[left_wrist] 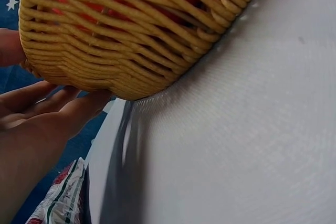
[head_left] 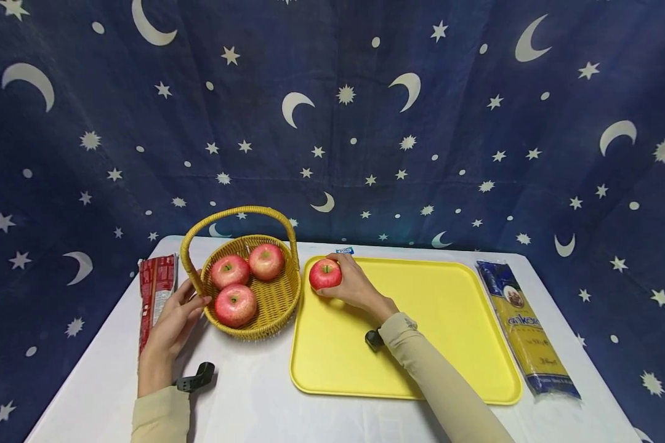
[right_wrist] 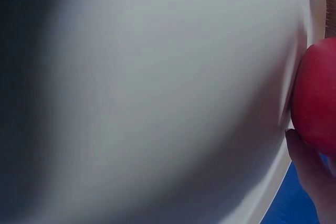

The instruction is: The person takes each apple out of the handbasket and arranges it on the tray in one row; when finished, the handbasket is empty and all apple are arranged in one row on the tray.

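Observation:
A yellow wicker basket point(head_left: 279, 301) with a tall arched handle stands on the left half of the table with three red apples point(head_left: 236, 305) inside. My left hand point(head_left: 174, 320) holds the basket's left side, thumb at the rim by the handle's foot and fingers against the outer weave, as the left wrist view shows. To the right, my right hand point(head_left: 357, 288) grips a fourth-coloured match, another red apple point(head_left: 325, 274), at the upper left corner of a yellow tray point(head_left: 404, 344). In the right wrist view that apple point(right_wrist: 317, 98) sits close by the tray's rim, fingers around it.
A red packet point(head_left: 156, 289) lies left of the basket, partly behind my left hand. Right of the tray lies a blue and yellow pasta packet point(head_left: 526, 332). A small blue item point(head_left: 345, 250) shows behind the tray. A dark star-patterned cloth point(head_left: 332, 123) hangs behind the table.

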The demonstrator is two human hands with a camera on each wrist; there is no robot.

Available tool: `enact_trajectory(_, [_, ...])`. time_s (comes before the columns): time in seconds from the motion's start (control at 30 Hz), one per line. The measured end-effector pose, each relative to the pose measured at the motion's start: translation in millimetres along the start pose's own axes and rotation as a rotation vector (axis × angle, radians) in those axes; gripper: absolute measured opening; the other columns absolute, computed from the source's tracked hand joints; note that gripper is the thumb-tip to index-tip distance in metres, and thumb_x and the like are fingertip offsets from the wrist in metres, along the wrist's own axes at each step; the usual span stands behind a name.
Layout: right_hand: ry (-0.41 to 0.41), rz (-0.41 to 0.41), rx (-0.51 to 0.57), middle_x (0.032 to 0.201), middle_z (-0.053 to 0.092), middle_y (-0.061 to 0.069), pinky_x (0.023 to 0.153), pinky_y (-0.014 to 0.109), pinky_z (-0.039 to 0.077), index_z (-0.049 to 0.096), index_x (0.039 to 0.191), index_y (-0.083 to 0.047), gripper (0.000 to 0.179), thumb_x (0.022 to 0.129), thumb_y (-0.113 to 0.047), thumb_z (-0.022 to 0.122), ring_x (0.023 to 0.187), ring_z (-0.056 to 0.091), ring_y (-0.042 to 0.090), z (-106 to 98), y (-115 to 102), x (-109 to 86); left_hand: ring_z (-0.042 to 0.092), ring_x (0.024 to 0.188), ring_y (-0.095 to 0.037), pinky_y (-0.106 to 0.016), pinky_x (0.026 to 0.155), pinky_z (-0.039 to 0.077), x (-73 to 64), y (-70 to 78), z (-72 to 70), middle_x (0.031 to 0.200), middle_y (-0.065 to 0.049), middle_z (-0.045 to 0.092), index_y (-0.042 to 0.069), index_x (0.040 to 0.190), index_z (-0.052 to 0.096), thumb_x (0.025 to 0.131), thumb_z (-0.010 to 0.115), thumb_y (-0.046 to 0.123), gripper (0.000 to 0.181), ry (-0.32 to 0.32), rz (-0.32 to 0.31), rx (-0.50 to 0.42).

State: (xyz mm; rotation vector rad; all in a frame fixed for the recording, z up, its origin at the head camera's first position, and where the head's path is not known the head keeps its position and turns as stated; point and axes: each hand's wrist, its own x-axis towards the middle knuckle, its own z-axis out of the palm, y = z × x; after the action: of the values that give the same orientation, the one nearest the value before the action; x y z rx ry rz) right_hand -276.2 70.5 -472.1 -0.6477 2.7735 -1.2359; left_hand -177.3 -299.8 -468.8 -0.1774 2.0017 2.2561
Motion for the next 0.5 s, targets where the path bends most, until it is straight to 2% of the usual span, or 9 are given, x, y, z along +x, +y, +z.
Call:
enact_trajectory(0.13, [-0.001, -0.014, -0.01, 0.131, 0.054, 0.014, 0.103, 0.048, 0.055, 0.052, 0.139, -0.005, 0.08, 0.072, -0.026, 0.091, 0.118, 0.057, 0.03, -0.4, 1.1, -1.3, 0.033, 0.143, -0.014, -0.009, 0.102, 0.043, 0.1, -0.1, 1.4, 0.171, -0.02, 0.01, 0.007, 0.166, 0.002, 0.102, 0.053, 0.005, 0.082, 0.0, -0.001, -0.012])
enact_trajectory(0.5, [-0.014, 0.015, -0.028, 0.134, 0.052, 0.014, 0.106, 0.049, 0.052, 0.049, 0.146, -0.01, 0.085, 0.075, -0.03, 0.092, 0.122, 0.055, 0.032, -2.3, 0.9, -5.2, 0.04, 0.135, -0.006, -0.006, 0.097, 0.045, 0.4, -0.2, 0.3, 0.171, -0.021, 0.007, 0.006, 0.165, 0.001, 0.102, 0.053, 0.005, 0.082, 0.005, -0.003, -0.021])
